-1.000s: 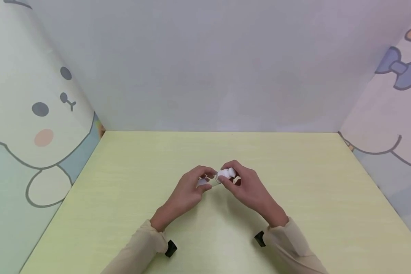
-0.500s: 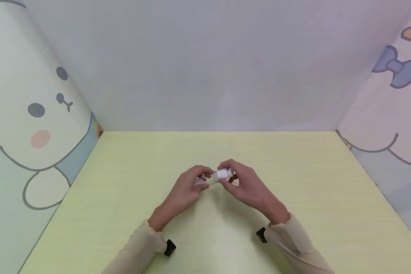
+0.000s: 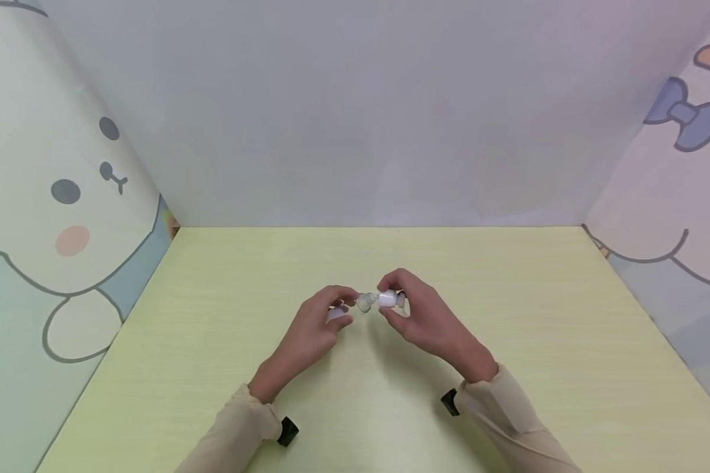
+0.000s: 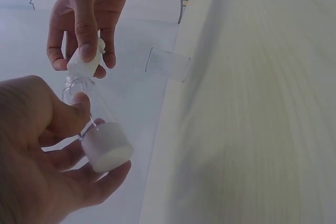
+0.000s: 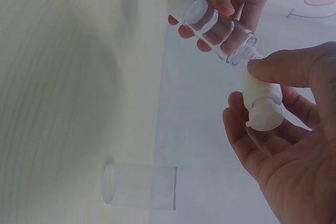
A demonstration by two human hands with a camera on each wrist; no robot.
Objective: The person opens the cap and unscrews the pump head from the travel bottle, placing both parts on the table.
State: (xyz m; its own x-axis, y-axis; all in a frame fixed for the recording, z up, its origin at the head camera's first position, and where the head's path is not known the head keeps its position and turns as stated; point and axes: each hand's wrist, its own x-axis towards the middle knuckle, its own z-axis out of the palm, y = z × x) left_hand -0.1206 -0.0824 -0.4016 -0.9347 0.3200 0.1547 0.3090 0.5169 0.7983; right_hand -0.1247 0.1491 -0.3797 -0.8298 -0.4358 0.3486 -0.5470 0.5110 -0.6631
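My left hand (image 3: 313,323) grips a small clear bottle (image 5: 216,29) whose bottom end is white (image 4: 108,148). The bottle lies tilted, its neck toward the right. Thumb and fingers of my right hand (image 3: 427,315) pinch a white pump top (image 5: 261,90) at the bottle's mouth. In the head view the pump's collar stands a little off the clear neck. Whether a part of the pump still reaches inside the neck, I cannot tell. Both hands are above the table, close together.
A clear cylinder (image 5: 139,187), like a bottle cover, stands on the pale yellow table (image 3: 242,263); I cannot make it out in the head view. A grey panel (image 3: 355,131) rises behind the table. Panels with cartoon drawings (image 3: 71,203) flank both sides.
The pump top has come away from the bottle's shoulder, and the clear neck now shows between them. My left hand has shifted left with the bottle.
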